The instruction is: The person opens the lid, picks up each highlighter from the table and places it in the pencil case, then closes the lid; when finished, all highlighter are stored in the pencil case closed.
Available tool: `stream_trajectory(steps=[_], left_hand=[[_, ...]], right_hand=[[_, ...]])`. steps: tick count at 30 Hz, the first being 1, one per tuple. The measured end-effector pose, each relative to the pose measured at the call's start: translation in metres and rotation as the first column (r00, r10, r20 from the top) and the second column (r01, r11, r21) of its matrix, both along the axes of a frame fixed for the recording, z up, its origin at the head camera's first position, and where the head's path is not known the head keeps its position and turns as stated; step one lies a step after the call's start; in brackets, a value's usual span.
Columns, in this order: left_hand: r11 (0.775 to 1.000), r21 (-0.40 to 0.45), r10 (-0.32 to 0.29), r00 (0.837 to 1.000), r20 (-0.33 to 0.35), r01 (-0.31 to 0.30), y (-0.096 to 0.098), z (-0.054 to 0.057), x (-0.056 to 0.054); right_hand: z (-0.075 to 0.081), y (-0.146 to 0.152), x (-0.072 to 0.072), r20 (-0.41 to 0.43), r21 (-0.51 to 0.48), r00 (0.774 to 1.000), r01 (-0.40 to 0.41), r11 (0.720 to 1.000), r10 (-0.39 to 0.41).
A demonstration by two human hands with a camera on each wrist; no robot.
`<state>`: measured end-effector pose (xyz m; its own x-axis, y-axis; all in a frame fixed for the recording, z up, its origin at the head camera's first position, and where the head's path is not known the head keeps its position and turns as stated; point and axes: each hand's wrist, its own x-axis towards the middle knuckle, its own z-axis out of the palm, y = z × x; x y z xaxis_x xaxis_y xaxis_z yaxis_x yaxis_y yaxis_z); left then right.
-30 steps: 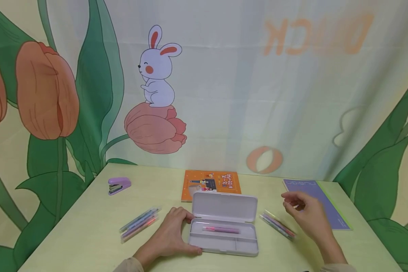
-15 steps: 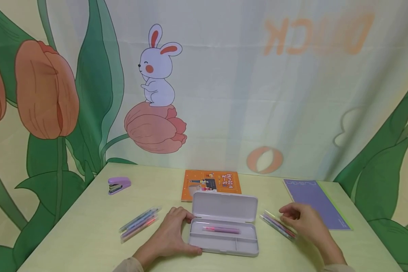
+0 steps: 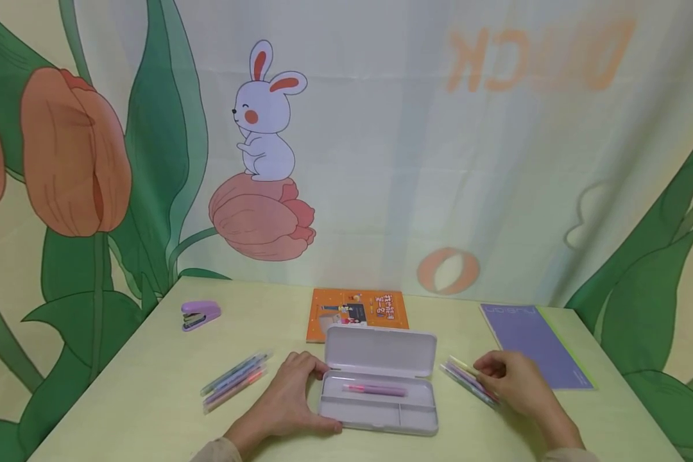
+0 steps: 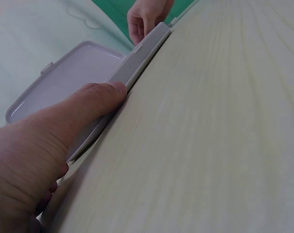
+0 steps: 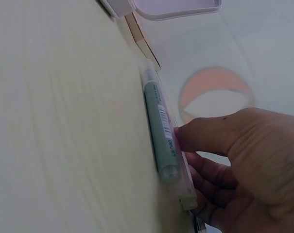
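The right grip is at the pens just right of the pencil case. Its thumb and fingers are bent with a small gap; the thumb seems to touch, but I can't tell if it has hold of one. I'd pinch just one pen and lift gently, so the others don't roll. The left grip holds the case's left end, which should stop it sliding. A purple pen lies in the case's back part. Other pens lie left of the case, an orange book behind it.
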<state>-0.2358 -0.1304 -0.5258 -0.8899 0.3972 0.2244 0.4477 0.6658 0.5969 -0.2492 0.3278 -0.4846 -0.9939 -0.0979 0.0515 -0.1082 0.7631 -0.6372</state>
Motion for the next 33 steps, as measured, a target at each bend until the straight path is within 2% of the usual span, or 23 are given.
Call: stream_trajectory(steps=[6,15,20,28,33], left_hand=[[1.0,-0.004,0.0,1.0,0.0,0.0,0.0,-0.001,0.001],[1.0,0.0,0.009,0.999,0.037,-0.009,0.001,0.001,0.001],[1.0,0.001,0.013,0.998,0.055,-0.013,0.0,0.002,0.002],[1.0,0.002,0.011,0.999,0.041,-0.011,0.0,0.002,0.0],[1.0,-0.005,0.006,0.999,0.04,-0.006,-0.001,0.002,0.0]], right_hand=[[0.0,-0.001,0.001,-0.007,0.017,1.0,0.021,1.0,-0.021],[0.005,-0.001,0.0,-0.067,0.019,0.998,0.018,1.0,-0.017],[0.015,-0.005,0.003,-0.152,0.027,0.988,0.008,1.0,-0.004],[0.04,-0.024,0.009,-0.338,0.0,0.941,-0.009,1.0,0.008],[0.054,-0.039,0.016,-0.445,0.002,0.895,-0.025,1.0,0.023]])
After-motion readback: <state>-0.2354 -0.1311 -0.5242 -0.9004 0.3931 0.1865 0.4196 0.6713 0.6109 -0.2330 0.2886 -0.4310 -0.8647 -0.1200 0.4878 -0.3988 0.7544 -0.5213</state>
